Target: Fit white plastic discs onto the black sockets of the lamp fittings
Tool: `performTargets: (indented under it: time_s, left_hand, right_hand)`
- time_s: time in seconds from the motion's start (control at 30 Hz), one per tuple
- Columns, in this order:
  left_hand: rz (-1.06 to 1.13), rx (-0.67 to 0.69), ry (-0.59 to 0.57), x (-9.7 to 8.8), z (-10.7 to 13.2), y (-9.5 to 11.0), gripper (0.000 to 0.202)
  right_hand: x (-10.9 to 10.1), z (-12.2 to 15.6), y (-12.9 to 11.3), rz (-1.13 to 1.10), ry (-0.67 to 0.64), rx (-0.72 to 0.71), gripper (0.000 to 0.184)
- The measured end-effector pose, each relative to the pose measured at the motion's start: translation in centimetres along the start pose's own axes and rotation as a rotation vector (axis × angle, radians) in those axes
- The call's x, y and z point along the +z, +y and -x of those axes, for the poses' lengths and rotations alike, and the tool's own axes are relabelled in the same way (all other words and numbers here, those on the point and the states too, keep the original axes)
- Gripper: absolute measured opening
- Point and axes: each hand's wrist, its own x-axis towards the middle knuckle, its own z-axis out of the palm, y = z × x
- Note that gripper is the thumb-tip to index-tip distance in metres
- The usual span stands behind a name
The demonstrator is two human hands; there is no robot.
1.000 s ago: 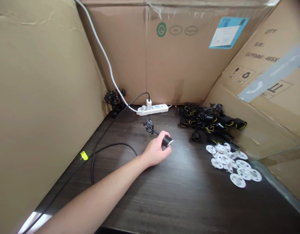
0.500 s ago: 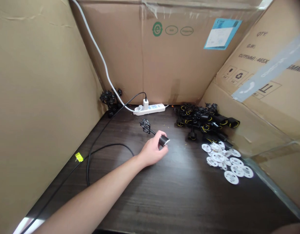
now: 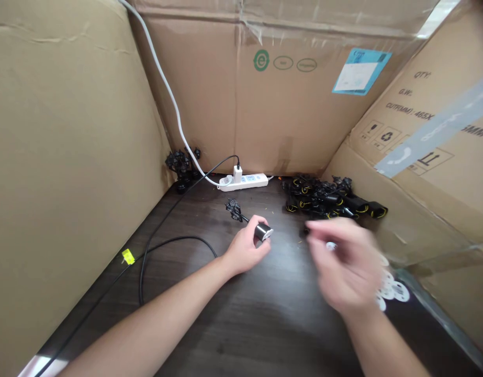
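My left hand (image 3: 249,245) is closed around a black cylindrical part (image 3: 261,231) with a pale end facing right. From its other side a thin stem runs to a dark, lattice-like head (image 3: 233,209). My right hand (image 3: 345,259), smeared by motion, hovers over the right of the table with fingers curled; whether it holds anything does not show. Behind it lie several white round discs (image 3: 400,291), mostly hidden by the hand. Just beyond is a heap of black parts with yellow wires (image 3: 323,196).
A white power strip (image 3: 247,181) with a plugged-in adapter lies at the back. A black cable (image 3: 166,242) with a yellow tag (image 3: 127,256) loops across the left. More black parts (image 3: 180,167) stand in the back left corner. Cardboard walls (image 3: 202,94) enclose the dark table (image 3: 233,324).
My right hand has come in from the lower right, over the white discs. The left hand keeps its hold on the black part, which has tilted slightly. The view has shifted a little.
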Motion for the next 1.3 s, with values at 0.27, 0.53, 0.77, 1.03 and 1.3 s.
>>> performTargets:
  time_s: [0.27, 0.53, 0.77, 1.03, 1.3]
  left_hand:
    - [0.037, 0.011, -0.025, -0.2, 0.0, 0.1, 0.027]
    - [-0.014, -0.002, -0.057, -0.1, -0.3, -0.4, 0.024]
    - [-0.027, -0.002, -0.071, 0.1, -0.3, -0.6, 0.025]
    - [-0.05, 0.007, -0.061, 0.0, -0.1, -0.3, 0.028]
    - [-0.022, -0.009, -0.062, 0.0, -0.2, -0.3, 0.028]
  right_hand:
    - [5.2, 2.5, 5.3, -0.069, -0.204, 0.165, 0.008]
    - [4.8, 2.9, 5.5, -0.067, -0.152, 0.101, 0.002]
    - [4.6, 2.6, 5.4, -0.034, -0.142, 0.059, 0.005]
    - [5.5, 3.1, 5.4, -0.356, -0.118, 0.544, 0.019]
    - [5.7, 2.7, 6.2, -0.727, -0.295, 0.844, 0.045]
